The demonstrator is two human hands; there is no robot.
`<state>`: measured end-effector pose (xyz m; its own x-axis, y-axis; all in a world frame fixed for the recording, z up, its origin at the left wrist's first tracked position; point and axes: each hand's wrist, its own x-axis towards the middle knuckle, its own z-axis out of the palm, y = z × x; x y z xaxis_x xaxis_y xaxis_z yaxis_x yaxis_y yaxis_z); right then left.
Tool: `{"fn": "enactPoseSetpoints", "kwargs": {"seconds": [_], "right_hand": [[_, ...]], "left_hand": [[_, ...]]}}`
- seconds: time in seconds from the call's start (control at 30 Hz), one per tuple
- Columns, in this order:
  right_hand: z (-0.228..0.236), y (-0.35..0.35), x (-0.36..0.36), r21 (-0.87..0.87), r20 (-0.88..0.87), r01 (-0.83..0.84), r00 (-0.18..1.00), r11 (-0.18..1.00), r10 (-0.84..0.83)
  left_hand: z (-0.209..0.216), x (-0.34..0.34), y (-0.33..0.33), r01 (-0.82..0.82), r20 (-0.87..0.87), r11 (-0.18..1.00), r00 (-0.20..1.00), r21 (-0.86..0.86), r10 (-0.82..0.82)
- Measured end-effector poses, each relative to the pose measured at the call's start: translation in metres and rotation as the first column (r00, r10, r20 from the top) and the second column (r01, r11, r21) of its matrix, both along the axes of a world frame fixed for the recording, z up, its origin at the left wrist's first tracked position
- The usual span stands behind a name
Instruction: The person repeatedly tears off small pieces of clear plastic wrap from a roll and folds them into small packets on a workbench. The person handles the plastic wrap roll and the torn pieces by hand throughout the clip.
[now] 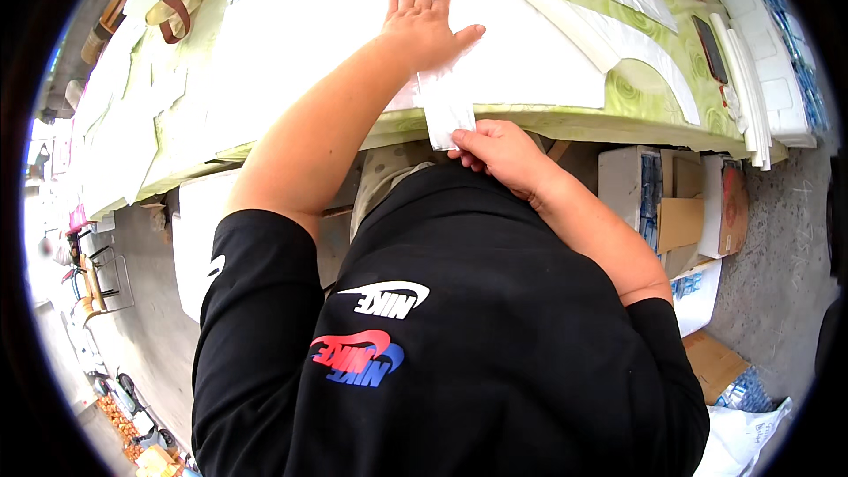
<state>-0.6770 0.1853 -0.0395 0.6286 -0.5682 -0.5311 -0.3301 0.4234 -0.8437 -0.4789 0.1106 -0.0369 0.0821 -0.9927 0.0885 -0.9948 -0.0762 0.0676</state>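
Note:
My left hand (426, 34) lies flat with fingers spread on a large white sheet (309, 44) that covers much of the table. Below it, a narrow, thin white strip (449, 108), slightly shiny like plastic film, hangs over the table's near edge. The thumb and fingers of my right hand (503, 157) pinch the strip's lower end, just off the edge and close to my body. The strip's upper end runs up beneath my left hand, and glare hides where it meets the sheet.
A green patterned cloth (636, 119) covers the table. Across the right lie a long white roll (565, 13), curved white pieces (658, 79) and a phone (709, 49). A pale bag with brown handles (181, 2) is at far left. Cardboard boxes (680, 223) stand below right.

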Motion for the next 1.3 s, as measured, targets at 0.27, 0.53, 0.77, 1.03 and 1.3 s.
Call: {"fn": "enactPoseSetpoints", "kwargs": {"seconds": [0.27,0.53,0.77,1.03,1.3], "right_hand": [[-0.003,0.004,-0.015,0.078,0.132,0.071,0.988,0.994,-0.081],[0.021,0.008,-0.011,0.102,0.249,-0.021,0.969,0.995,-0.005],[0.036,0.006,-0.035,-0.259,0.336,0.186,0.937,0.948,-0.093],[0.029,-0.054,0.010,-0.889,0.125,0.063,0.986,0.453,0.107],[0.038,-0.091,0.042,-0.609,-0.133,-0.089,0.991,0.788,0.009]], "left_hand": [[0.010,0.038,0.014,0.005,-0.464,0.847,0.835,-0.531,-0.296],[0.035,0.022,0.110,0.398,-0.317,0.881,0.827,-0.255,-0.465],[0.021,0.021,0.105,0.299,-0.419,0.935,0.836,-0.192,-0.354],[0.039,0.024,0.093,0.219,-0.601,0.973,0.769,-0.074,-0.218],[0.032,0.028,0.085,-0.061,-0.807,0.998,0.589,0.008,0.043]]}}
